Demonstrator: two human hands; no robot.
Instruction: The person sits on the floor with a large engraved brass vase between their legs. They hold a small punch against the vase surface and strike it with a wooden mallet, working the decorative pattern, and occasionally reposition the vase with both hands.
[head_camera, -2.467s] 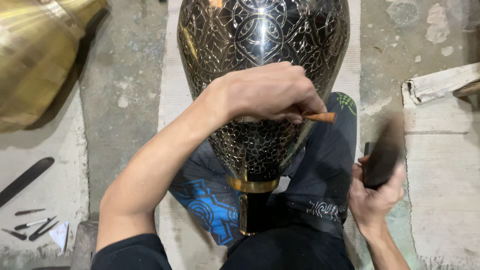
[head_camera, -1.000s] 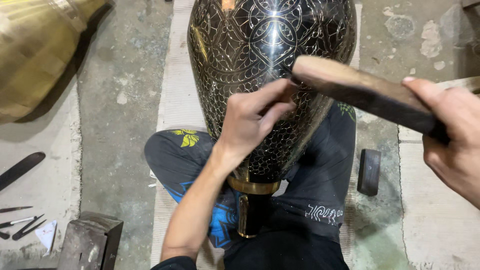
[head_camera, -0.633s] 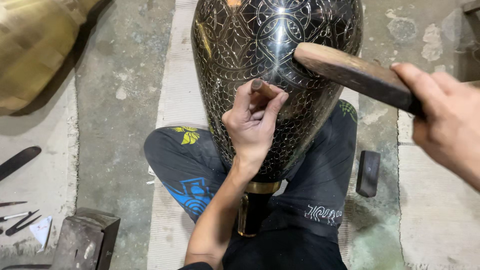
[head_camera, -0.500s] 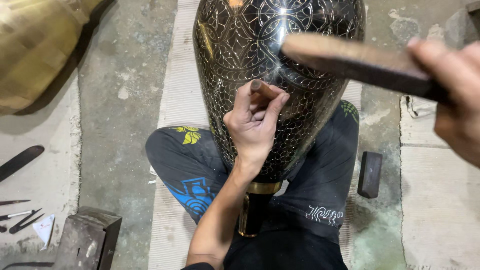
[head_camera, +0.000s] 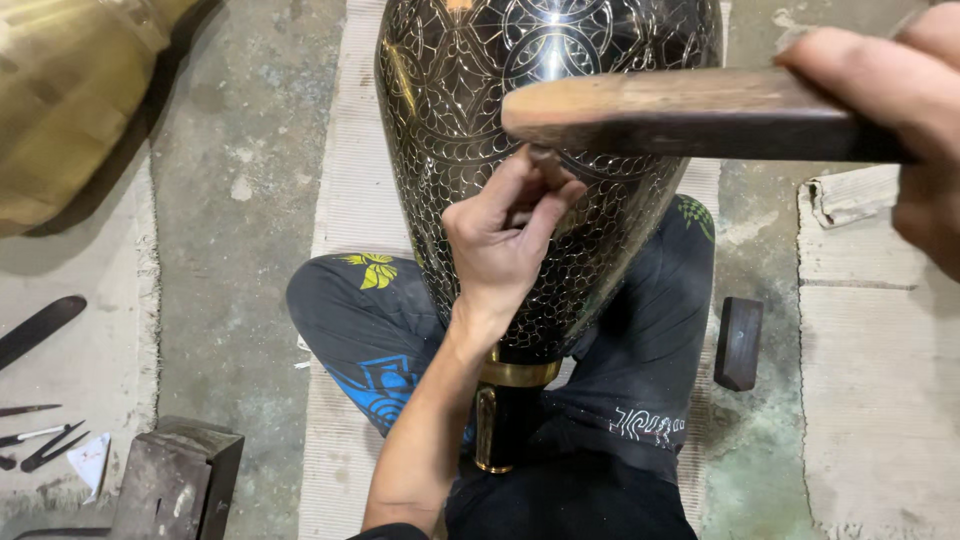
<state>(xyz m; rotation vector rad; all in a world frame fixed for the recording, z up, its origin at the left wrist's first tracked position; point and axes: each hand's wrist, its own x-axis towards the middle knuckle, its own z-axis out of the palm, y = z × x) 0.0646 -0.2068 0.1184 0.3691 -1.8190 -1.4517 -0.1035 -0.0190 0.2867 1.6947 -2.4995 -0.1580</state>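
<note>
Now my left hand (head_camera: 505, 235) is at the centre of the frame, pressed against the vase (head_camera: 545, 150), fingers pinched tight around a small chisel (head_camera: 545, 158) whose butt end pokes up just above my fingertips. The vase lies across my lap, its dark engraved belly filling the upper middle of the frame and its brass neck (head_camera: 515, 380) pointing down toward me between my knees. My right hand (head_camera: 900, 130) comes in from the upper right edge, clamped on the handle of a wooden mallet (head_camera: 680, 112). The mallet's long axis runs nearly level across the frame, head end to the left, and that head hangs just above the chisel's butt, apart from it, so the chisel lies straight below the striking end. At the right, on the floor, lies a small dark block (head_camera: 738, 342). At the lower left sit a metal anvil block (head_camera: 175, 485) and a few thin tools (head_camera: 40, 440).
</note>
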